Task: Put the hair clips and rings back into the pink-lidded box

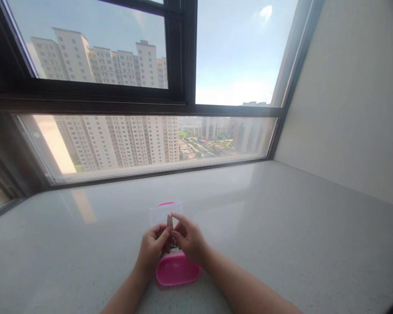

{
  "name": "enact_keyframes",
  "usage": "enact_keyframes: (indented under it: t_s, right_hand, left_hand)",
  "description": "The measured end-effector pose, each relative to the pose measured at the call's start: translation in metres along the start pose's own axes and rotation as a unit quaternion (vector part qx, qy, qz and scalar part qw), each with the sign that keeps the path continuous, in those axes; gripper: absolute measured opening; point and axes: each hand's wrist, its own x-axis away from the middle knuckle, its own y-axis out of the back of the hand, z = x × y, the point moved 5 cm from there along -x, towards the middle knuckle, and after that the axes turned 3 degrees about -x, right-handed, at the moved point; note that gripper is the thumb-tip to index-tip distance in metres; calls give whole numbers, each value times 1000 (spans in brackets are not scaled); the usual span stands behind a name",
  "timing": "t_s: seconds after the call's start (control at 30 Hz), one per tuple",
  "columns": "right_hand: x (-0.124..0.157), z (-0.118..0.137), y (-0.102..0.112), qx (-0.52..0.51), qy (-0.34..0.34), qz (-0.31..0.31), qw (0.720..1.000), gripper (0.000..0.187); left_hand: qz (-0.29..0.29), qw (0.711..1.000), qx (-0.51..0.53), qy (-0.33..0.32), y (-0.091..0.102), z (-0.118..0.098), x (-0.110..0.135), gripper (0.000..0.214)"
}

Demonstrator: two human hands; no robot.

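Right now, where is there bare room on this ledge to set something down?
The stone ledge is bare right of the right hand up to the wall, left of the left hand, and between the clear container and the window frame. It is crowded only at the middle: both hands pinch a small brown piece above the pink tray.

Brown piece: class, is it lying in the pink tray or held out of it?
Out. The left hand and right hand pinch the brown piece upright, clear of the pink tray on the counter.
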Motion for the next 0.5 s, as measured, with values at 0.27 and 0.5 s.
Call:
enact_keyframes:
  t_s: [0.27, 0.5]
  right_hand:
    - [1, 3, -1, 63, 53, -6, 997, 56]
    - [-3, 15, 10, 78, 74, 20, 994, 57]
  left_hand:
    - [-1, 1000, -10, -14, 6, 12, -9, 33]
    - [-8, 998, -61, -17, 5, 7, -7, 35]
